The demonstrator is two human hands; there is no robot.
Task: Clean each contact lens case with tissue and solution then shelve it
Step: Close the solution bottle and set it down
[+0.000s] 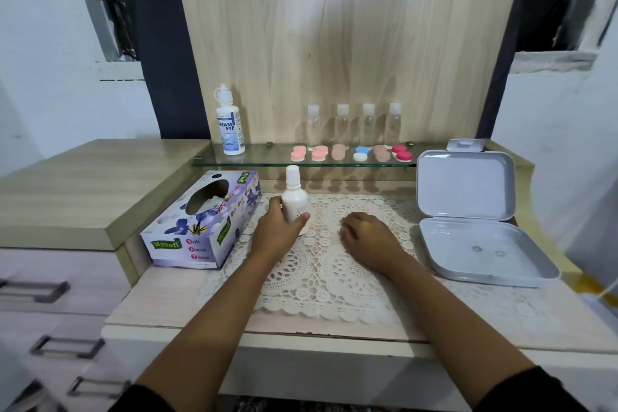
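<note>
My left hand point(277, 227) grips a small white solution bottle point(294, 197) standing upright on the lace mat point(321, 264). Resting on the mat to the right is my right hand point(368, 237), fingers loosely curled and holding nothing. Several contact lens cases lie in a row on the glass shelf point(261, 162): pink ones point(298, 153), a beige one point(339, 151), a blue-and-white one point(360, 153) and a red one point(402, 152). A purple tissue box point(200, 221) sits left of the bottle.
A larger Dream Eye solution bottle point(229, 122) stands at the shelf's left end. Several clear empty bottles point(354, 125) line the shelf's back. An open grey plastic case point(468, 211) lies at the right. Drawers point(50, 311) are at the left.
</note>
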